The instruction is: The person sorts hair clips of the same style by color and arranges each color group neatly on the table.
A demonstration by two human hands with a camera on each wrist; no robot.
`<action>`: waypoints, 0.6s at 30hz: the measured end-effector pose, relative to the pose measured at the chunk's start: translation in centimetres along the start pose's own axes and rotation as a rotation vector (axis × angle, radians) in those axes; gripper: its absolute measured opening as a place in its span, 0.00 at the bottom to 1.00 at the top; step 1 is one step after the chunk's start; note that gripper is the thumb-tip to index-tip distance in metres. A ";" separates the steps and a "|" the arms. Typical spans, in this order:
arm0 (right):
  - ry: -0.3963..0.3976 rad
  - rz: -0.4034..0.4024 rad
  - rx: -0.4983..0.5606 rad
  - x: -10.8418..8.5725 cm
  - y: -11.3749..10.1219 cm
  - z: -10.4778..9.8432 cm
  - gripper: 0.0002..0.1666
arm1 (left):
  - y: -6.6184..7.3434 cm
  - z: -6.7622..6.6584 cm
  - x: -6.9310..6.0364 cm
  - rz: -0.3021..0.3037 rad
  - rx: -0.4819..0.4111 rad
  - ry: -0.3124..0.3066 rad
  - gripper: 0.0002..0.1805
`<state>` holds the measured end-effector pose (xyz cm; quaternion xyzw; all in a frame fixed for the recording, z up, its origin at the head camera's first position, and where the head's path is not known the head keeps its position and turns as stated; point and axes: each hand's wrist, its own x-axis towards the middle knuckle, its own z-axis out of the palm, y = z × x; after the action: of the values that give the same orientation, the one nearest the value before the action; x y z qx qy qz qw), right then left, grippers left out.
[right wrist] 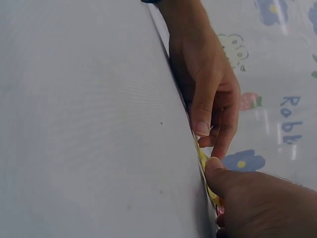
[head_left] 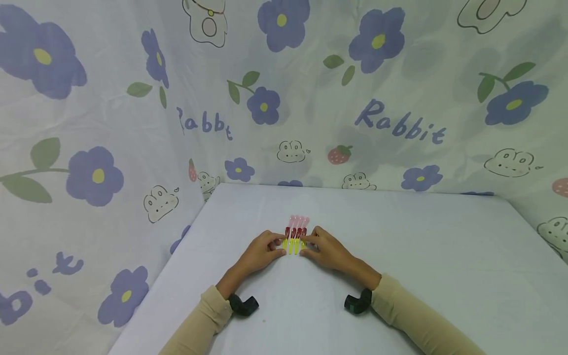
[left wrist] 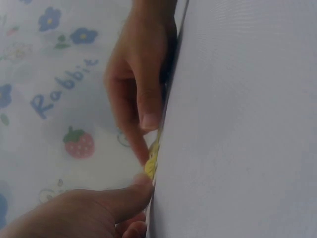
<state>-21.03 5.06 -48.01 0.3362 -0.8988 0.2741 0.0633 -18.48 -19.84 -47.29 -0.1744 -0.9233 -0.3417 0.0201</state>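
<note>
Small slim clips that look like snap hair clips lie in three rows on the white-covered table: pink clips (head_left: 299, 220) farthest, dark red clips (head_left: 293, 233) in the middle, and yellow clips (head_left: 294, 246) nearest. My left hand (head_left: 262, 251) is at the left end of the yellow row, thumb and index finger about the outer yellow hair clip. At the right end, my right hand (head_left: 329, 249) has thumb and index finger about the other outer yellow hair clip. Both wrist views show fingertips close to the yellow edge (left wrist: 150, 166), partly hiding it.
White cloth covers the table (head_left: 443, 276). A curtain (head_left: 310, 98) printed with flowers, rabbits and strawberries hangs behind it and on the left. Black curved pieces (head_left: 243, 305) are worn at both wrists, below beige sleeves (head_left: 412, 310).
</note>
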 end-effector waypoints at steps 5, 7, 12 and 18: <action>0.024 -0.023 -0.014 0.0 0.0 0.1 0.27 | 0.1 0.0 0.0 0.003 -0.002 0.002 0.23; 0.035 -0.029 -0.027 0.1 -0.1 0.2 0.26 | 0.0 0.0 0.0 0.007 -0.004 0.004 0.23; 0.033 -0.012 -0.056 0.1 -0.1 0.4 0.26 | 0.0 0.0 -0.1 0.016 -0.013 0.007 0.23; 0.037 0.001 -0.069 0.1 -0.1 0.5 0.28 | -0.2 0.1 0.0 0.011 -0.005 0.009 0.23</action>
<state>-21.05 4.66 -48.35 0.3283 -0.9065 0.2491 0.0914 -18.57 -19.91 -47.46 -0.1780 -0.9214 -0.3446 0.0256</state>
